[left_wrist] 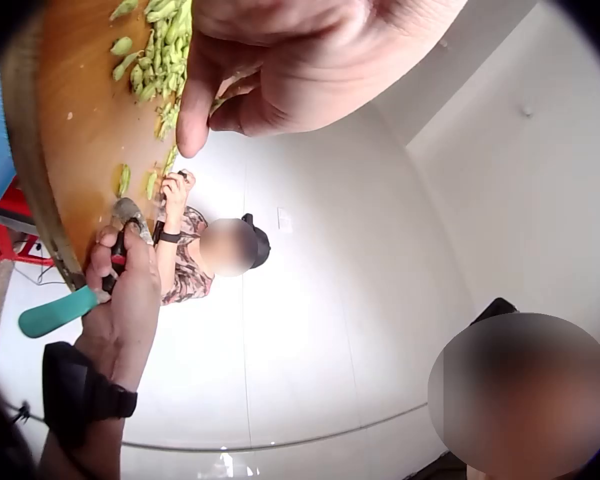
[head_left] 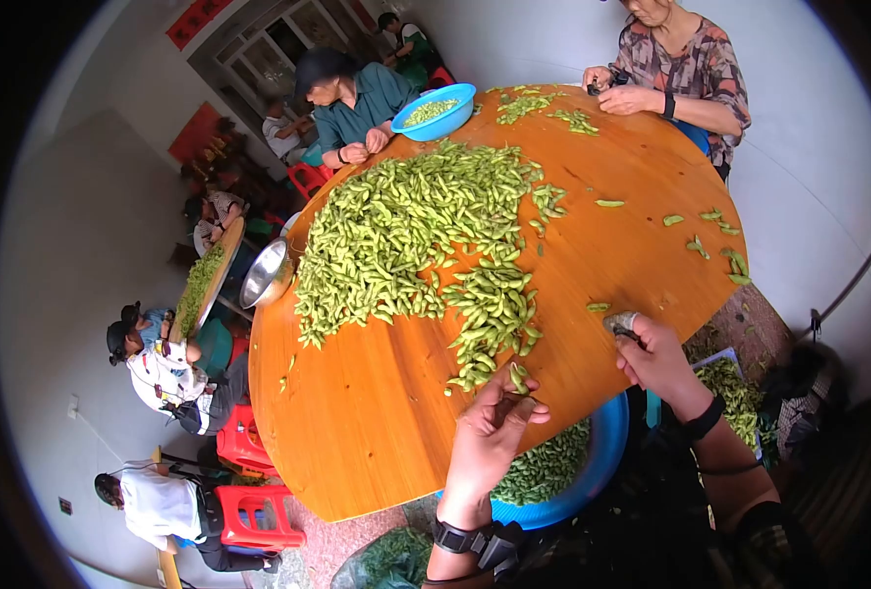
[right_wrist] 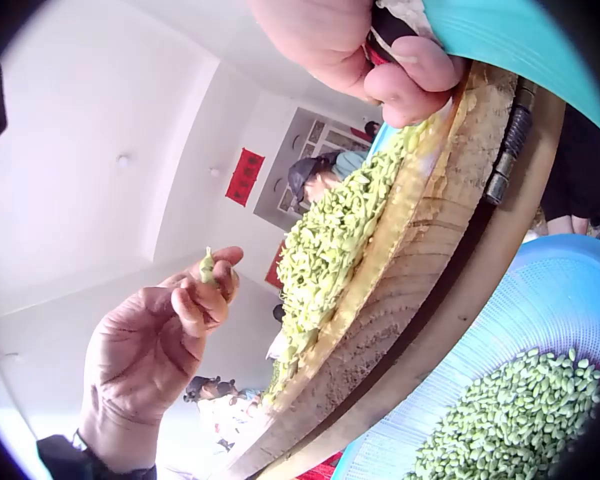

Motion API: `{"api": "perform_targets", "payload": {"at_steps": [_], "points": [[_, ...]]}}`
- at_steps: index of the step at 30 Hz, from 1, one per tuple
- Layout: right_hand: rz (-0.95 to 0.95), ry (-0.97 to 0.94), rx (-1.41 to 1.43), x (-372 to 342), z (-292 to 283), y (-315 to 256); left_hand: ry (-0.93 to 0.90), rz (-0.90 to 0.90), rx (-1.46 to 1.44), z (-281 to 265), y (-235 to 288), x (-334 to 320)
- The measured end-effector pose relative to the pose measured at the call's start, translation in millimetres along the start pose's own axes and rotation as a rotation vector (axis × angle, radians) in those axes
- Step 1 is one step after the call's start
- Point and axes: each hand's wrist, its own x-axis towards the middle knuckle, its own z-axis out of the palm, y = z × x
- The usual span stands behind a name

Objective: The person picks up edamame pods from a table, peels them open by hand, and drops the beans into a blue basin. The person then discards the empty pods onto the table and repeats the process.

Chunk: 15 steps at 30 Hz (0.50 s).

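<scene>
My left hand [head_left: 491,427] pinches a green bean pod [head_left: 520,379] between thumb and fingers, just over the near table edge. The pod [right_wrist: 208,268] stands up from the fingertips in the right wrist view. My right hand [head_left: 656,363] is curled round a teal-handled tool [left_wrist: 58,312], its handle sticking out below the fist. A black and red part shows between the fingers, and a grey, worn-looking piece [left_wrist: 128,208] covers the thumb's end. The tool's working end is hidden. A big heap of bean pods [head_left: 406,226] lies on the wooden table [head_left: 357,422] beyond my left hand.
Below the table edge sits a blue basin [head_left: 607,442] of shelled beans [right_wrist: 520,415]. A crate of pods [head_left: 730,393] stands at right. Across the table are two people, a blue bowl [head_left: 435,113] and loose pods. Red stools [head_left: 259,515] and other people are at left.
</scene>
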Motion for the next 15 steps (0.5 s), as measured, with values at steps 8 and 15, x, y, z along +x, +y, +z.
{"api": "perform_targets", "payload": {"at_steps": [8, 15], "points": [[-0.01, -0.332, 0.022, -32, 44, -45, 0.184, 0.042, 0.254, 16, -17, 5], [0.027, -0.402, -0.067, -37, 52, -35, 0.241, 0.263, 0.717, 24, -25, -1]]}}
